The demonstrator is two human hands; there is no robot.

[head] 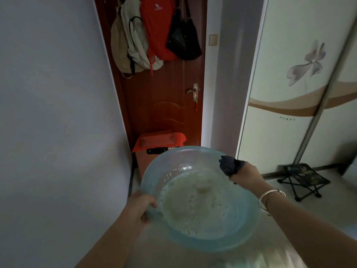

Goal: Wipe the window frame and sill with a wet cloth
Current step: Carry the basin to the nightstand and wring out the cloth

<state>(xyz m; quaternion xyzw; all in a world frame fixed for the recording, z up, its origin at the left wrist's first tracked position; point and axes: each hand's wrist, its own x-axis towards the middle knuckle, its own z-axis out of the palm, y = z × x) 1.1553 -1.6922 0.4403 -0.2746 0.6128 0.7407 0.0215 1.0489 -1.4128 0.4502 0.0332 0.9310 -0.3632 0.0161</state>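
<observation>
You carry a pale blue basin [193, 157] in front of you with both hands, and cloudy, foamy water [195, 206] fills its bottom. Your left hand [142, 206] grips the rim on the near left side, thumb over the edge and fingers curled beneath. Your right hand [244, 176] is at the far right rim, its fingers closed around a dark cloth [229, 166] that is bunched up and pokes out over the edge of the basin; whether the same hand also grips the rim under the cloth you cannot tell from here. A silver bangle [269, 198] sits on your right wrist.

Ahead of you stands a reddish-brown door [170, 105] with a metal handle [194, 91]. Bags hang from its top: a beige one [127, 41], a red one [158, 26] and a black one [183, 41]. At the foot of the door lies a red dustpan [158, 141]. To the right is a cream wardrobe [289, 74] with a flower painted on it, and a small folding stool [303, 177] stands on the floor beside it.
</observation>
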